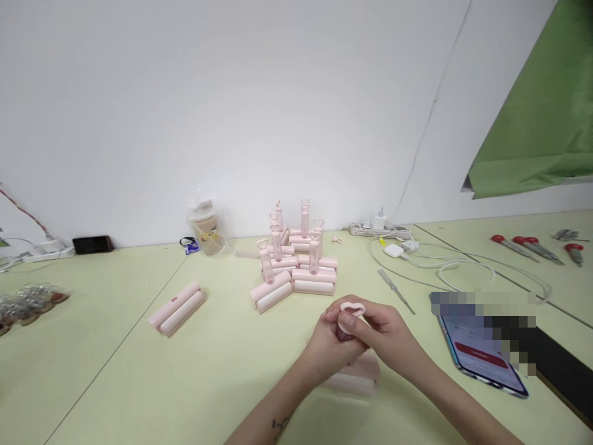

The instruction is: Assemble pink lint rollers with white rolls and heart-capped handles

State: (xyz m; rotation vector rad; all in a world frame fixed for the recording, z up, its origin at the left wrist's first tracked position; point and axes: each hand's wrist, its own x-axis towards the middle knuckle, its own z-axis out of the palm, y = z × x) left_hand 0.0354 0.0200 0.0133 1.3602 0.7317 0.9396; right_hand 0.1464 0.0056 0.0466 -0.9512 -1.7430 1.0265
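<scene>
1. Left hand and right hand meet low over the pale green table, fingers curled and pressed together.
2. Both pinch one heart-topped pink handle. The heart loop shows above the fingertips; the stem is hidden inside the grip.
3. A pink roller body lies flat under the hands, partly covered. Whether the handle's foot touches it cannot be told.
4. Just beyond the hands is a stack of pink rollers, several with heart handles upright.
5. Well left of the left hand lies a lone pink roller. Right of the right hand are a thin metal tool and a smartphone.
6. Judgement: the step in hand looks like seating the handle into the body beneath. The next move calls for a straight, square push with the body held steady.
</scene>
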